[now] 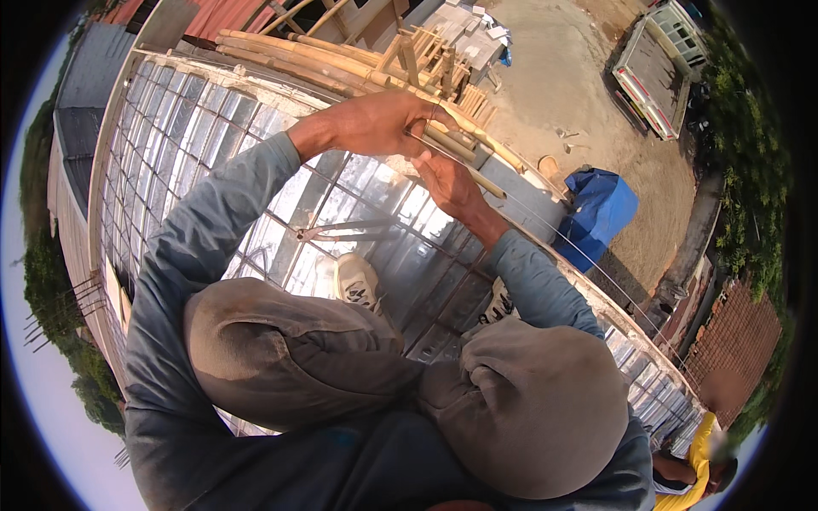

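Observation:
I squat on a shiny ribbed metal deck [383, 192] covered by a grid of thin steel bars. My left hand [375, 123] reaches to the deck's far edge, with fingers curled around a thin string [588, 258] that runs along that edge. Close beside it, my right hand [452, 183] is closed, thumb and fingertips pinching at the same string. Exactly how the fingers grip it is partly hidden. A pair of rusty pincers [345, 230] lies on the bars between my arms and my light shoe [356, 279], its jaws pointing left.
Bamboo poles [298, 60] lie just beyond the deck edge. Below are a blue tarp [601, 209], stacked pale blocks [464, 30] and a parked truck [660, 77]. A person in yellow [700, 460] is at the lower right. Steel rods [89, 294] stick out at the left.

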{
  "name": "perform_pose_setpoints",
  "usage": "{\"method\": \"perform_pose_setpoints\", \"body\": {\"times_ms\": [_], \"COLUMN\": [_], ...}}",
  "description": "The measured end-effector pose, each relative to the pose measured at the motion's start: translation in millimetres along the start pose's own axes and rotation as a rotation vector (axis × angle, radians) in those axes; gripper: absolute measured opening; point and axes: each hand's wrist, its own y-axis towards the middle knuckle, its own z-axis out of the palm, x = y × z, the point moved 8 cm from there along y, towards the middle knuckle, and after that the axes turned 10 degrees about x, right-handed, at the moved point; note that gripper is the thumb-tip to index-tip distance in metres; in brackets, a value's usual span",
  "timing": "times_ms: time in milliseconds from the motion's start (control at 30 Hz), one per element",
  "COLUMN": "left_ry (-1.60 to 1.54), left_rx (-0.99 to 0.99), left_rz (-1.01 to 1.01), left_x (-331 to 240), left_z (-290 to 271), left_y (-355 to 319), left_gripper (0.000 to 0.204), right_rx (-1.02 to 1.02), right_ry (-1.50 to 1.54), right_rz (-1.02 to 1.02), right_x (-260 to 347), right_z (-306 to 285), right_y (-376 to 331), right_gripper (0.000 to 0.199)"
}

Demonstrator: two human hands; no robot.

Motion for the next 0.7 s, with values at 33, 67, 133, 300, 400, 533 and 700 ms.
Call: {"method": "perform_pose_setpoints", "body": {"times_ms": [33,67,133,300,400,533,700], "left_ry": [0.038,0.077,0.269,0.248,0.348,-0.074,-0.275], "left_rx": [-0.045,-0.095,-0.056,-0.239,-0.484,-0.482,-0.365], "left_rz": [0.054,0.091,0.077,0.128,0.21,-0.046,-0.49], "left_x": [-6,-10,-20,-36,-15,20,99], "left_z": [-8,-17,-26,-44,-27,21,118], "left_y": [-3,-13,-12,-26,-38,-44,-76], "left_gripper": [0.044,0.05,0.058,0.065,0.056,0.04,0.048], "right_rx": [0.016,0.025,0.104,0.237,0.31,0.087,0.297], "right_ry": [-0.076,-0.05,-0.22,-0.58,-0.666,-0.653,-0.546], "right_rz": [-0.005,-0.091,-0.236,-0.452,-0.487,-0.606,-0.336], "right_x": [1,25,37,55,62,50,37], "right_z": [4,4,8,26,38,26,49], "right_y": [1,8,12,10,13,-6,16], "right_gripper": [0.022,0.016,0.01,0.005,0.007,0.01,0.018]}}
